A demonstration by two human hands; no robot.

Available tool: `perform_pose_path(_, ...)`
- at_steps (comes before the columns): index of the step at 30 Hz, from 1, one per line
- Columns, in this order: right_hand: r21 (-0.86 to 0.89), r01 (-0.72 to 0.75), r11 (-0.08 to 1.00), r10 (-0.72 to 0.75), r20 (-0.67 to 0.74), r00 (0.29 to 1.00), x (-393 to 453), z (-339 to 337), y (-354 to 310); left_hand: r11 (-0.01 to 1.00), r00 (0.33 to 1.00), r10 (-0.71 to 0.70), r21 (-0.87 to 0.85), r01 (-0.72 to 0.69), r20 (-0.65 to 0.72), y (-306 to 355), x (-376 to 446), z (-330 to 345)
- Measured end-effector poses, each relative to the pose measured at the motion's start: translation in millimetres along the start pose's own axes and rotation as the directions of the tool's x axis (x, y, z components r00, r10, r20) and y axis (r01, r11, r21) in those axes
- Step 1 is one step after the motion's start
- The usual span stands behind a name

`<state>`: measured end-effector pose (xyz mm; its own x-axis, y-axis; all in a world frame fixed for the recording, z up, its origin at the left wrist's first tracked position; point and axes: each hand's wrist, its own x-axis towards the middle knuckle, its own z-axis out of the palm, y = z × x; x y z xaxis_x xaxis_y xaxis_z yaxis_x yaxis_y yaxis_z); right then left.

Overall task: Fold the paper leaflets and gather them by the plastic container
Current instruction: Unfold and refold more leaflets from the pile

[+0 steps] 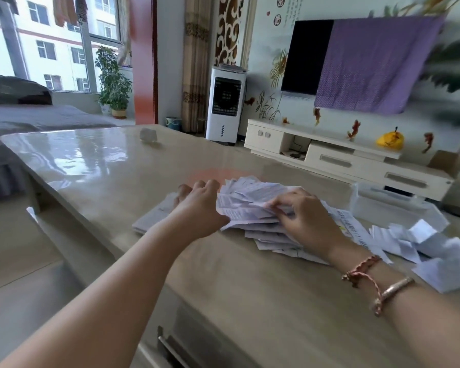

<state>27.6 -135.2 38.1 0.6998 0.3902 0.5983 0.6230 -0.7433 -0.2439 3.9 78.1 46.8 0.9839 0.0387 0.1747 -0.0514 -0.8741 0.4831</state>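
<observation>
Thin printed paper leaflets (pixel 252 205), heaped, both hands on them

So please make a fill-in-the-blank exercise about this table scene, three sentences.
1. Both hands, left hand and right hand, touch the pile of white printed paper leaflets on the glossy beige ____.
2. The clear plastic container stands to the ____ of the pile.
3. The right wrist wears ____ bracelets.

Missing: table; right; two

Bright window daylight, tabletop (pixel 96 155) glare, blurred edges
</observation>
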Motion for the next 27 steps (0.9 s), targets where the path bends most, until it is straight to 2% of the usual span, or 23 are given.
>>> perform_pose_path(2,0.200,-0.075,0.977,0.063,0.064,0.996,-24.3,-21.0,0.6,0.981,0.984,0.170,0.090,-0.173,0.047,11.2,-7.4,6.0)
perform_pose_path(5,0.406,-0.213,0.889,0.156,0.169,0.973,-62.0,-49.4,8.6,0.890,0.905,0.405,0.172,-0.423,0.130,30.8,-20.4,21.5)
perform_pose_path(9,0.408,-0.333,0.850,0.240,0.262,0.935,-106.8,-79.2,28.0,0.789,0.772,0.603,-0.005,-0.615,0.204,56.1,-34.6,48.2)
perform_pose_path(11,0.368,-0.364,0.856,0.257,0.307,0.916,-123.0,-91.9,33.8,0.765,0.743,0.639,-0.068,-0.640,0.197,72.2,-42.4,58.1)
perform_pose_path(15,0.216,-0.402,0.890,0.291,0.410,0.864,-135.0,-112.0,34.1,0.785,0.754,0.617,-0.102,-0.612,0.226,93.2,-52.1,66.0)
perform_pose_path(17,0.202,-0.444,0.873,0.321,0.446,0.835,-139.8,-123.7,31.3,0.783,0.742,0.622,-0.162,-0.601,0.250,100.6,-55.0,68.5)
perform_pose_path(19,0.228,-0.490,0.841,0.367,0.425,0.827,-143.1,-131.5,31.2,0.800,0.762,0.599,-0.204,-0.564,0.245,108.8,-56.8,69.7)
perform_pose_path(21,0.291,-0.530,0.796,0.408,0.388,0.826,-144.9,-133.8,33.8,0.834,0.798,0.543,-0.273,-0.479,0.261,117.6,-58.7,69.8)
perform_pose_path(24,0.334,-0.578,0.745,0.470,0.353,0.809,-148.3,-129.9,39.0,0.855,0.826,0.445,-0.439,-0.276,0.345,129.6,-62.1,74.2)
perform_pose_path(27,0.305,-0.604,0.736,0.521,0.315,0.793,-150.0,-121.6,43.2,0.885,0.864,0.332,-0.442,-0.146,0.378,132.1,-62.1,84.5)
